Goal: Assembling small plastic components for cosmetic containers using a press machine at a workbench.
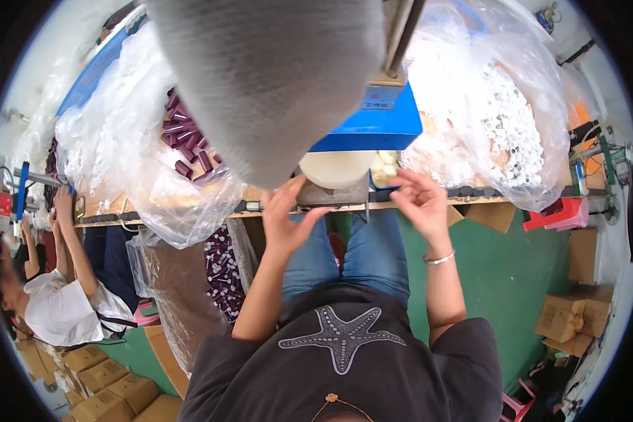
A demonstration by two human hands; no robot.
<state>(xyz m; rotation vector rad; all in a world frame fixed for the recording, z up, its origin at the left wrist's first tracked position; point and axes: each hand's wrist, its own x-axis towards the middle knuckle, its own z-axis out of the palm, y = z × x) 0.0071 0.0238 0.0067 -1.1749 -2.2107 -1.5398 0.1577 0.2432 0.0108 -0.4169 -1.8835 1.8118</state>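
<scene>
My left hand (285,219) is raised at the table edge with its thumb spread from the fingers, holding nothing that I can see. Its fingertips reach up beside a round whitish disc (337,170) on a metal base, under the blue housing (380,126) of a machine. My right hand (425,205) is to the right of the disc, fingers loosely bent and thumb apart from them. Those fingertips are close to a small blue tray (374,184) of pale, round pieces (385,167). A large, blurred grey shape (274,77) hides much of the machine and the table behind it.
Purple tubes (184,133) lie in clear plastic on the left. An open bag (221,274) of purple and white parts stands below the edge. White parts (510,119) fill plastic at right. Another person (70,302) works far left; cardboard boxes (573,316) stand at right.
</scene>
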